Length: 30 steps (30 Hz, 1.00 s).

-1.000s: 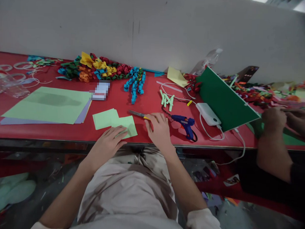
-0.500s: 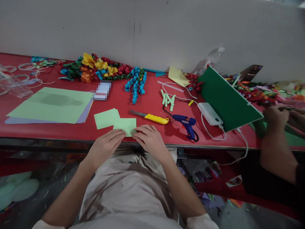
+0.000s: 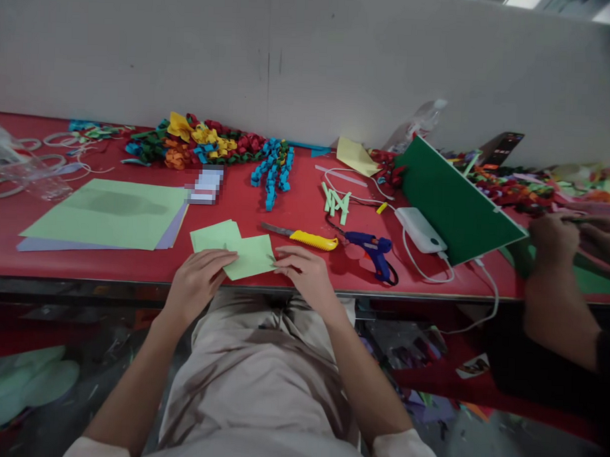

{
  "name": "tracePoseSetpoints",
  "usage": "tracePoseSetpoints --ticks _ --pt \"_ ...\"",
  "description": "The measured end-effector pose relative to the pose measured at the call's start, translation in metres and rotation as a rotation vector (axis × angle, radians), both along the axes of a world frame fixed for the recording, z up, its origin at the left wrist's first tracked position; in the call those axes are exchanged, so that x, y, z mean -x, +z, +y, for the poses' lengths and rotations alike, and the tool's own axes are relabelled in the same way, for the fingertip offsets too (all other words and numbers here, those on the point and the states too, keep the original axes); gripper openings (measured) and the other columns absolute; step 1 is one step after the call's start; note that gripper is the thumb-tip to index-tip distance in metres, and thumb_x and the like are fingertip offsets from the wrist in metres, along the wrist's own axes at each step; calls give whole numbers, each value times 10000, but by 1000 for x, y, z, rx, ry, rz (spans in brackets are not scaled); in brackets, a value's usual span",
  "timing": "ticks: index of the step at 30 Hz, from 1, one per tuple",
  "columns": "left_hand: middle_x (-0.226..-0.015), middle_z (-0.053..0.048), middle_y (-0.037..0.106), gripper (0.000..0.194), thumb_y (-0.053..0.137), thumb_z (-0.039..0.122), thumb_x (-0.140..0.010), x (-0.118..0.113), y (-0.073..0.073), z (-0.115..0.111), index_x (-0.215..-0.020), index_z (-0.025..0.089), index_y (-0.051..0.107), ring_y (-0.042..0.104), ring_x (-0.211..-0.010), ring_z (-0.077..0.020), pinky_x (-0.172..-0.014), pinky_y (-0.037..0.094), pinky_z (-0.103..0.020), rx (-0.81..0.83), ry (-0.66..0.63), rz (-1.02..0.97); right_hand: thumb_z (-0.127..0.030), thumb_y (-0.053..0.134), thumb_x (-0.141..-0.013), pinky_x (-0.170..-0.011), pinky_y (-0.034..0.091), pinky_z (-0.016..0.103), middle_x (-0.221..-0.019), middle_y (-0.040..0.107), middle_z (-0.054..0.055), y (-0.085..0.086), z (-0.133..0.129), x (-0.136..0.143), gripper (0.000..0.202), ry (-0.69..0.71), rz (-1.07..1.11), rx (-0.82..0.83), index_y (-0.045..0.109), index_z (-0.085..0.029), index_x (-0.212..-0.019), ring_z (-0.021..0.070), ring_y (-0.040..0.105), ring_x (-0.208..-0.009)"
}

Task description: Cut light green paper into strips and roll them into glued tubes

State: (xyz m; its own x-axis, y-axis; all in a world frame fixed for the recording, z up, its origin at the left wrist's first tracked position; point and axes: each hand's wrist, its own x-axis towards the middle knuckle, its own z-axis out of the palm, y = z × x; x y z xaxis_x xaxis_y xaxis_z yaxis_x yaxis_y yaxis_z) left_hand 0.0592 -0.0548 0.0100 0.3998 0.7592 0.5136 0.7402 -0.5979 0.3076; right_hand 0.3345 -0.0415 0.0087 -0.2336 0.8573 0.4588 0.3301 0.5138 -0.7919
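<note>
A small light green paper sheet [image 3: 251, 256] lies slanted at the front edge of the table, between my hands. My left hand [image 3: 198, 278] has its fingers together on the sheet's left edge, thumb hidden beneath. At the right edge, my right hand [image 3: 306, 278] pinches the paper between thumb and fingers. More small light green sheets [image 3: 209, 235] lie just behind my left fingers, partly under the held one. A yellow utility knife [image 3: 312, 240] with its blade out rests beyond my right hand. To its right is a blue glue gun [image 3: 374, 247].
Large green and purple sheets [image 3: 105, 211] lie left. Colourful paper chains [image 3: 202, 141] and blue ones [image 3: 271, 171] line the back. Folded green strips [image 3: 336, 201], a white power bank [image 3: 420, 229] and a leaning green board [image 3: 459, 200] stand right. A co-worker's hands [image 3: 555, 240] work beyond.
My hands have moved apart, the left one shifting left. The sheet between them now shows a larger area and has turned to a slant. The view has tilted slightly.
</note>
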Motion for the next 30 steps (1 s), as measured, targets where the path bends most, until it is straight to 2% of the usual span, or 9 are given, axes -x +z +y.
tracePoseSetpoints --ticks 6,10,13,16,18,22,24,26,30 --pt "-1229 -78 724 298 559 322 -996 -4 -1 -1 -1271 248 646 652 -1169 -254 -1006 491 -415 -23 62 -46 -342 637 -933 -868 608 372 -977 770 61 10 1 2 137 -134 228 67 721 -237 -904 208 733 -936" --pt "-1338 -112 674 543 619 516 -946 -12 5 -4 -1413 257 518 606 -1256 -298 -1061 454 -460 -3 79 -100 -455 709 -869 -765 640 375 -843 750 33 14 -1 6 226 -172 499 258 626 -245 -875 222 760 -816" --pt "-1435 -150 598 674 592 549 -951 -23 10 -5 -1510 229 394 586 -1295 -288 -1058 478 -453 87 52 -340 -486 754 -827 -690 643 349 -782 712 -1 16 -3 7 302 -124 594 386 576 -244 -848 211 763 -735" --pt "-1338 -150 657 589 607 502 -949 -37 15 -3 -1435 190 491 666 -1165 -246 -948 549 -371 204 84 -651 -492 767 -815 -647 637 321 -782 695 -19 17 -5 9 325 -39 601 476 567 -239 -860 189 755 -692" --pt "-1079 -103 747 442 644 485 -921 -44 18 -2 -1218 157 656 715 -962 -215 -814 569 -303 291 170 -762 -501 760 -819 -617 629 301 -760 685 -30 16 -7 10 334 6 582 512 559 -238 -862 176 746 -671" --pt "-582 17 604 353 764 444 -815 -46 22 -1 -640 159 647 583 -557 -128 -522 448 -229 329 347 -797 -507 684 -884 -546 585 266 -832 713 -2 12 -9 6 302 64 458 469 584 -230 -949 162 726 -680" --pt "-590 29 615 297 815 408 -765 -41 22 -2 -664 168 673 571 -539 -123 -514 446 -236 253 384 -814 -472 607 -949 -583 577 283 -949 735 43 12 -8 -3 261 -51 305 310 613 -224 -1032 162 709 -715" --pt "-671 21 682 207 841 359 -747 -34 23 -3 -767 187 727 623 -596 -144 -569 496 -257 71 407 -762 -399 543 -996 -753 585 342 -1086 732 89 13 -2 -16 231 -228 45 76 642 -219 -1102 194 703 -871" --pt "-803 -7 762 37 763 200 -826 -25 25 -4 -816 231 747 716 -805 -200 -766 551 -324 -287 246 -347 -252 550 -981 -1073 417 516 -1321 660 142 11 17 -36 309 -413 -542 -188 623 -198 -1276 309 546 -1284"
